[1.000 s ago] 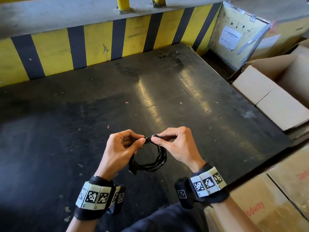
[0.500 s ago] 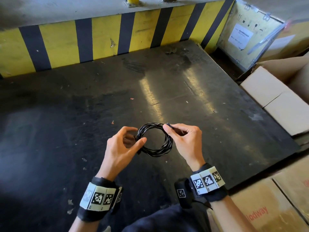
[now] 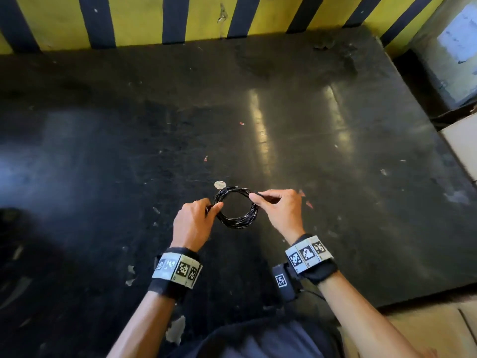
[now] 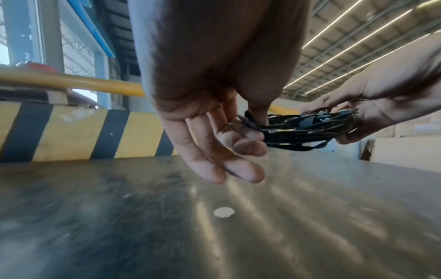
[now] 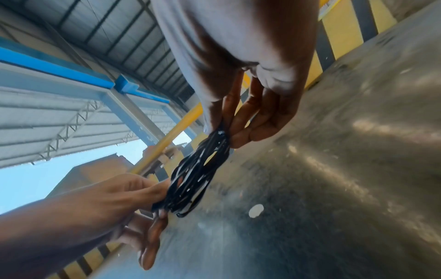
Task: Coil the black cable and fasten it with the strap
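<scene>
The black cable [image 3: 237, 221] is wound into a small round coil, held flat just above the dark tabletop [image 3: 335, 177]. My left hand [image 3: 215, 206] pinches its left side between thumb and forefinger, the other fingers hanging straight [image 4: 229, 160]. My right hand [image 3: 254, 197] pinches the coil's right side. A flat dark strap [image 4: 306, 121] crosses the strands close to the right hand. In the right wrist view the coil [image 5: 195, 175] hangs edge-on between both hands.
A small pale round disc [image 3: 220, 185] lies on the tabletop just beyond the coil. A yellow-and-black striped barrier [image 3: 206, 19] closes the far edge. Cardboard boxes [image 3: 459, 148] stand off the right edge, and another box [image 3: 426, 329] sits near my right forearm.
The coil has gone from hanging upright between the hands to lying flat, and both hands have carried it forward and lower over the table.
</scene>
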`<state>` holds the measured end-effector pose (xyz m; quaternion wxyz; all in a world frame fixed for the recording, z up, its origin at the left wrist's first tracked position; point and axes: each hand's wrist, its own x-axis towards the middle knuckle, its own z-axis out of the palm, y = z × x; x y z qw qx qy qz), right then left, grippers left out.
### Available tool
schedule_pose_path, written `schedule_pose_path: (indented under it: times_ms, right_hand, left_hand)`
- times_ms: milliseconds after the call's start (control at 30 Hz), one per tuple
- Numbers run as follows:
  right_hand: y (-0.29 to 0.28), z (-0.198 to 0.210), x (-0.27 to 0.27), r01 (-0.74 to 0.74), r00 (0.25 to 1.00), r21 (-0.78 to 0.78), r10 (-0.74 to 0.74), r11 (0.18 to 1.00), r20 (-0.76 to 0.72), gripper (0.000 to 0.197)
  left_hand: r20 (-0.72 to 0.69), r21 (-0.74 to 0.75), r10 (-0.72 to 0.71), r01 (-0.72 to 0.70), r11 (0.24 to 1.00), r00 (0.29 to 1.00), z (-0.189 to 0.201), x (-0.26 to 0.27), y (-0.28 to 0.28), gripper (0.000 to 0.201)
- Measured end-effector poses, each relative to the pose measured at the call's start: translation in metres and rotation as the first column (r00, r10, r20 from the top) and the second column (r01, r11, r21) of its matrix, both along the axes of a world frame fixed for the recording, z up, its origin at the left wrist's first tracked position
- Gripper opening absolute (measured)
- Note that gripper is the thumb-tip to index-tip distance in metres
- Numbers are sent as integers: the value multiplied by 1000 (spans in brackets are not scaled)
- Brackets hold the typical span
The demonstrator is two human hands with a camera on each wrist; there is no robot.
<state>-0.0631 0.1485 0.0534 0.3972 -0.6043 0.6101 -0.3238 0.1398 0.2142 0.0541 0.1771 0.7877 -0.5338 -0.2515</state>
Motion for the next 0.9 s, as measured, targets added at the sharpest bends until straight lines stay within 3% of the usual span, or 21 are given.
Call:
schedule_pose_path:
  times_ms: [300,667,900]
  right_hand:
    - [-57,-46,70,-42,989,115,58,992,-139,22]
    - [-94,-106,83,43,969,233,17,972,-247,21]
    - [-92,-104,71,72,987,273,-29,959,-159,25]
  left_hand:
    - [-45,54,29,-26,998,999,-50,62,-49,30]
    - [-57,185,-18,28,982,998,-109,70,-100,31]
    - [-171,137,79,-56,989,982,-111,76,-89,26]
